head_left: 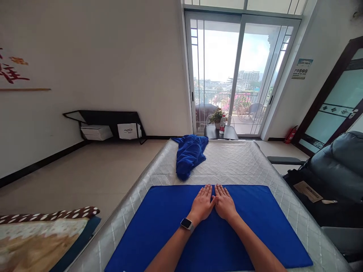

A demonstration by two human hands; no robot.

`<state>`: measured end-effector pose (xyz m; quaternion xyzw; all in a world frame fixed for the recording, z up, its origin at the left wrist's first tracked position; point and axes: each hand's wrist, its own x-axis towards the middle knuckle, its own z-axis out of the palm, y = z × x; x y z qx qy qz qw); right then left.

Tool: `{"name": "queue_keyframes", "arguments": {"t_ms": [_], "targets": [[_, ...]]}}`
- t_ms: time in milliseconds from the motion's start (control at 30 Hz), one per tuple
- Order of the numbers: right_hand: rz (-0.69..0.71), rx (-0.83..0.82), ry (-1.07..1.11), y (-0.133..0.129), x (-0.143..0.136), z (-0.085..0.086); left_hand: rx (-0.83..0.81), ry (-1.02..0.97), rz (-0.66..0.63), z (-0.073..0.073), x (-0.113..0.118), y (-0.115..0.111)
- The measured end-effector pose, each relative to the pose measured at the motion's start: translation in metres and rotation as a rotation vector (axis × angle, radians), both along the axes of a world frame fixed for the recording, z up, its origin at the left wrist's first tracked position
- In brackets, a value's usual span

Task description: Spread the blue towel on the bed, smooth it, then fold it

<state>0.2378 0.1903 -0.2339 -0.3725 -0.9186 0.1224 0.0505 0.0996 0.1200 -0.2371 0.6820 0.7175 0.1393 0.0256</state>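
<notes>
A flat blue cloth (159,223) lies spread on a pale quilted mattress (227,158). My left hand (202,202), with a smartwatch (186,223) at its wrist, rests palm down near the cloth's far edge, fingers stretched out. Beside it my right hand (225,203) lies flat in the same way. The thumbs meet or overlap between the two hands. Beyond the cloth's far edge, a crumpled blue garment (190,153) sits on the mattress, apart from both hands.
A small dark table (231,133) with a potted plant (217,116) and a bottle (222,124) stands past the mattress. A black rack (113,119) is at the left wall. To the right is a dark armchair (337,170); patterned bedding (42,238) lies at lower left.
</notes>
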Motion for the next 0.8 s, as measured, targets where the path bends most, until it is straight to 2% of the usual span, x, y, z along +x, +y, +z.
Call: {"name": "queue_keyframes", "arguments": {"t_ms": [133, 233, 433, 600, 700, 800], "targets": [[-0.064, -0.023, -0.045, 0.011, 0.016, 0.003, -0.034, 0.019, 0.033, -0.002, -0.014, -0.002], [-0.132, -0.01, -0.096, 0.026, 0.039, 0.002, -0.059, 0.036, 0.093, -0.003, -0.041, -0.011], [-0.24, 0.024, -0.12, 0.068, 0.111, -0.003, -0.095, 0.065, 0.165, 0.003, -0.129, -0.057], [-0.345, 0.053, -0.127, 0.102, 0.181, -0.009, -0.115, 0.105, 0.297, 0.004, -0.199, -0.097], [-0.356, 0.085, -0.107, 0.115, 0.209, -0.017, -0.114, 0.113, 0.358, -0.001, -0.221, -0.107], [-0.342, 0.103, -0.085, 0.123, 0.221, -0.027, -0.11, 0.109, 0.367, -0.005, -0.226, -0.109]]}}
